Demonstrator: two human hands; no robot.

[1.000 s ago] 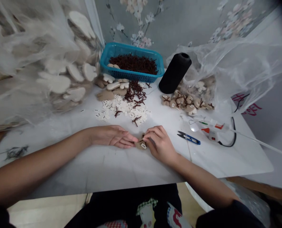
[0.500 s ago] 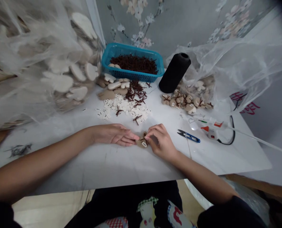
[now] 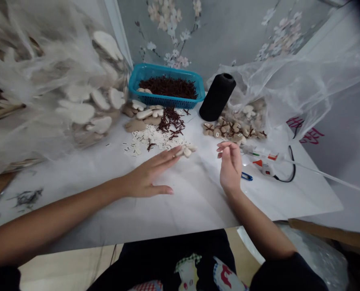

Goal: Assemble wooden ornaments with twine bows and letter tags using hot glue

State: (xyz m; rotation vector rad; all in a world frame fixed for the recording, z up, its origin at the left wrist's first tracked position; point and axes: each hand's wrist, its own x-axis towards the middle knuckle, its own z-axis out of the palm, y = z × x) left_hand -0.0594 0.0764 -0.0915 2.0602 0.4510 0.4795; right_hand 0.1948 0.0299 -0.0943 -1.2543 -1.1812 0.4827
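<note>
My left hand (image 3: 154, 171) is stretched flat over the table, fingers straight and thumb apart. Just beyond its fingertips is a small pale flower-shaped padded piece (image 3: 186, 151), slightly blurred; whether the fingers touch it I cannot tell. My right hand (image 3: 230, 169) is raised with loosely curled fingers and nothing visible in it. Behind that hand, the blue-handled thread snips (image 3: 247, 176) are partly hidden. Small white printed labels (image 3: 154, 137) and dark brown cord bows (image 3: 170, 118) lie in heaps ahead of my left hand.
A blue basket (image 3: 167, 102) of brown bows stands at the back beside a black thread cone (image 3: 217, 97). Finished flower pieces with bows (image 3: 234, 128) are piled at right, near a glue gun (image 3: 267, 169). A large clear bag (image 3: 76, 97) of padded shapes fills the left.
My hands have parted. The left moved forward and opened out by the flower piece, now farther up the table and pale side showing. My right hand let go and moved right, over the snips.
</note>
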